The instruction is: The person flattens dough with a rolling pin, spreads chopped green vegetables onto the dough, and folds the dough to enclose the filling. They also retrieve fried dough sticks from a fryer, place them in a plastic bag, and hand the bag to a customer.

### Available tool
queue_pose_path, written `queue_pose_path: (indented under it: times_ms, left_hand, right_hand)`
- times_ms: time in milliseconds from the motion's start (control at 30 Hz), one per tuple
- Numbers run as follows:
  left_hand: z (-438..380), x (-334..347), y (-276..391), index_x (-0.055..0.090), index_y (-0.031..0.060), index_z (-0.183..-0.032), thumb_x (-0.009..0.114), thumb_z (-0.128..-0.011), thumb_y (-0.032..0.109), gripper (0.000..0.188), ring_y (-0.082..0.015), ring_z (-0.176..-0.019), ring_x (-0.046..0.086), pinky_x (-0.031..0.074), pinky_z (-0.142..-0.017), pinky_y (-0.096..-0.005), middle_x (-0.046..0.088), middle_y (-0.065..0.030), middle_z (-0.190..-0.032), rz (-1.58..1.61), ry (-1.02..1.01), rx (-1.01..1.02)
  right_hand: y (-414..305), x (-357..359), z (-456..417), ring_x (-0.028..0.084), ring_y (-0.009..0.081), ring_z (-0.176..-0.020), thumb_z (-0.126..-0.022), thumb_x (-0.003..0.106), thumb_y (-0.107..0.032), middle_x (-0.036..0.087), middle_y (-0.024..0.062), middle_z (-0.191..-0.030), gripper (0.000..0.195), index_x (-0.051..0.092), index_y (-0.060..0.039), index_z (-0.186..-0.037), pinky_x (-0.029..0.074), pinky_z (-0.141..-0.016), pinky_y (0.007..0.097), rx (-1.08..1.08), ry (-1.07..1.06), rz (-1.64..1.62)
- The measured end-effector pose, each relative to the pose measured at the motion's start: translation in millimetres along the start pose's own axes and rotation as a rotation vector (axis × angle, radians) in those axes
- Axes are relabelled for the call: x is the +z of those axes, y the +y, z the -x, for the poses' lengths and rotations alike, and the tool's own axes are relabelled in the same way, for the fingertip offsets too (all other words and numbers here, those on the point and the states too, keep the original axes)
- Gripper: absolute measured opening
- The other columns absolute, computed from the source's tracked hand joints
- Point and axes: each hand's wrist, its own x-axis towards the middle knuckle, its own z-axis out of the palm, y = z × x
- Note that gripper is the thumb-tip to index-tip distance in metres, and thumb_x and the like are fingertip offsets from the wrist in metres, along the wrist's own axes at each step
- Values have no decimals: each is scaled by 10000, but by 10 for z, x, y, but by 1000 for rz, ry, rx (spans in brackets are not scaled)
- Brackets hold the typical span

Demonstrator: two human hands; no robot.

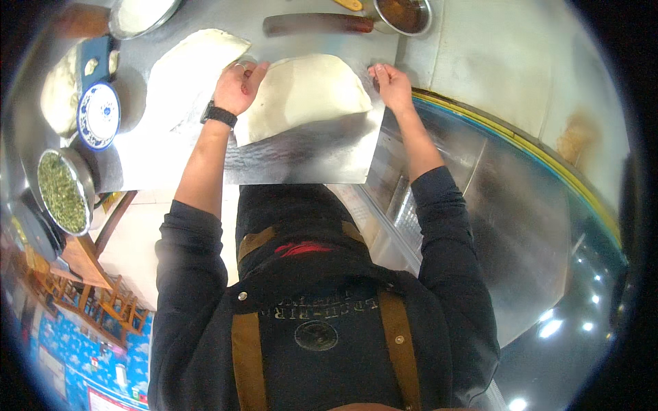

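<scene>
Two flat sheets of pale dough lie on a steel worktop. My left hand (239, 86), with a ring and a black wristwatch (219, 115), is at the upper left end of the right dough sheet (308, 92), close to the edge of the left dough sheet (187, 77). Whether its fingers grip any dough cannot be told. Just off the right end of the right sheet is my right hand (389, 82), its fingers curled together; what is between them, if anything, is hidden. Beyond the sheets lies a dark wooden rolling pin (317, 24).
A metal bowl of brown contents (403, 14) stands top right. At the left are a mound of dough (59, 92), a blue-and-white plate (99, 116), a steel bowl of chopped greens (62, 192) and a bowl of white contents (141, 15). The worktop's front edge (295, 183) is near my apron.
</scene>
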Motion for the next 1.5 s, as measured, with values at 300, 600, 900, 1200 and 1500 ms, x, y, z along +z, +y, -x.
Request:
queue_pose_path:
  times_ms: [300, 600, 900, 1200, 1500]
  left_hand:
    - [12, 545, 350, 694, 89, -1107, 728, -822, 296, 353, -373, -1109, 614, 485, -957, -462, 675, -169, -1140, -91, 156, 89]
    - [884, 1394, 1101, 447, 83, -1484, 497, -916, 212, 585, -246, -1511, 227, 114, -1229, -559, 347, -52, -1594, -643, -311, 508]
    - [929, 1295, 1134, 495, 33, -1419, 588, -886, 206, 568, -278, -1462, 317, 217, -1198, -533, 378, -112, -1564, -409, -219, 494]
    - [1561, 405, -209, 587, 27, -929, 679, -897, 63, 104, -293, -743, 521, 444, -711, -426, 590, -138, -841, -164, 537, 16]
    - [1374, 412, -345, 617, 57, -898, 707, -867, 78, 98, -334, -770, 552, 420, -713, -448, 615, -124, -832, -289, 612, 138]
  right_hand:
    - [40, 477, 337, 558, 393, -865, -954, 551, -260, 627, 153, -883, 237, 645, -51, -894, 440, -799, 500, -419, 488, 489]
    - [-181, 348, 137, 610, 341, -842, -951, 543, -260, 667, 98, -848, 264, 691, -89, -814, 493, -767, 459, -128, 307, 431]
    - [-165, 417, -78, 641, 283, -828, -948, 541, -270, 678, 79, -842, 264, 691, -103, -808, 519, -742, 423, -605, 361, 609]
    - [-479, 561, -275, 642, 337, -889, -977, 490, -312, 682, 122, -913, 322, 690, -76, -887, 530, -790, 436, -635, 247, 601]
    - [-864, 823, -646, 637, 338, -874, -984, 478, -305, 651, 106, -886, 317, 668, -85, -858, 526, -751, 462, -802, 203, 495]
